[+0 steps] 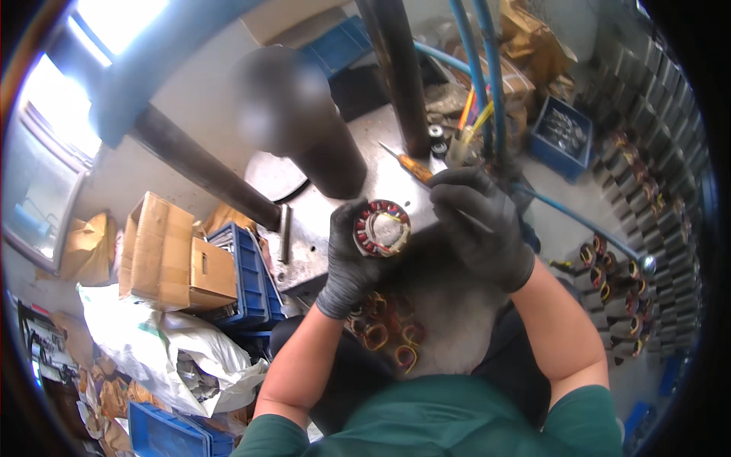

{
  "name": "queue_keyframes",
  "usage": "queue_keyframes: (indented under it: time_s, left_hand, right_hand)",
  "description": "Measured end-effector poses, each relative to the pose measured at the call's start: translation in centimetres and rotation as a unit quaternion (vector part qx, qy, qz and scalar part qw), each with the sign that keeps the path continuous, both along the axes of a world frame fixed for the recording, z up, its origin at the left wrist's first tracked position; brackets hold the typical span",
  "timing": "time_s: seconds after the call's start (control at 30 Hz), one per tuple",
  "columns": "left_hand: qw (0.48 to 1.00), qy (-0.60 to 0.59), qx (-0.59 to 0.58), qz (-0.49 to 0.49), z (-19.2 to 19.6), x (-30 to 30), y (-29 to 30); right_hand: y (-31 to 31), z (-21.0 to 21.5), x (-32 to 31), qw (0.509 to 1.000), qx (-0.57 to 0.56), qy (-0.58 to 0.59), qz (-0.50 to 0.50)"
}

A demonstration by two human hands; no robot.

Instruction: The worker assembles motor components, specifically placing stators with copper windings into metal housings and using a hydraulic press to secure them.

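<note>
My left hand (349, 255), in a dark grey glove, is closed around a round motor stator (383, 228). Dark red windings ring its open middle, and some light wires show inside. Off to the right, my gloved right hand (481, 221) has its fingers curled at the handle end of a screwdriver (413, 167). That tool has an amber handle and a thin metal tip pointing up and left, away from the stator. Part of the handle is hidden by the fingers. Below the left hand, several wound stators (377, 335) with yellow wires lie near my knees.
A metal press table (304, 247) with dark columns (400, 76) and a thick central ram (331, 156) stands ahead. Cardboard boxes (158, 247), blue crates (247, 266) and a white sack (145, 343) are at left. Stacked metal cores (647, 122) and a blue bin (544, 145) stand right.
</note>
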State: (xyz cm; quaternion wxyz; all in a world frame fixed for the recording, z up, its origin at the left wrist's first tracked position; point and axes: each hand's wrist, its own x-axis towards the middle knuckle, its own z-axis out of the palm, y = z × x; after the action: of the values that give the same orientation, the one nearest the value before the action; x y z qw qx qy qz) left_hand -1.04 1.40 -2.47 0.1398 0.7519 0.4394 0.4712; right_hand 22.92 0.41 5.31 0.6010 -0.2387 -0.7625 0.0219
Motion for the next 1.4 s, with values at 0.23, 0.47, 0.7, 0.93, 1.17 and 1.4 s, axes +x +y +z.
queue_keyframes:
  time_s: [0.23,0.47,0.7,0.93,1.17,1.4]
  left_hand:
    - [0.999,-0.043,0.023,0.018,6.2,-3.2,0.3]
    - [0.978,-0.135,0.147,-0.063,20.2,-2.7,6.6]
    - [0.975,0.047,0.017,0.218,26.2,-5.8,15.9]
    - [0.973,-0.194,-0.076,0.101,25.3,-4.3,14.7]
    - [0.962,-0.239,-0.130,0.008,24.1,-6.8,16.3]
    - [0.987,-0.135,-0.067,0.056,23.7,-6.4,15.7]
  right_hand:
    - [3.1,-5.5,-1.6,0.936,-0.254,-0.242,0.017]
    - [5.5,-11.8,-4.0,0.872,-0.190,-0.450,-0.031]
    - [5.9,-10.8,-3.8,0.877,-0.187,-0.441,-0.033]
    - [5.5,-9.9,-2.8,0.866,-0.211,-0.451,-0.057]
    - [5.8,-11.0,-3.3,0.878,-0.217,-0.422,-0.063]
    - [5.8,-11.3,-2.6,0.893,-0.215,-0.392,-0.047]
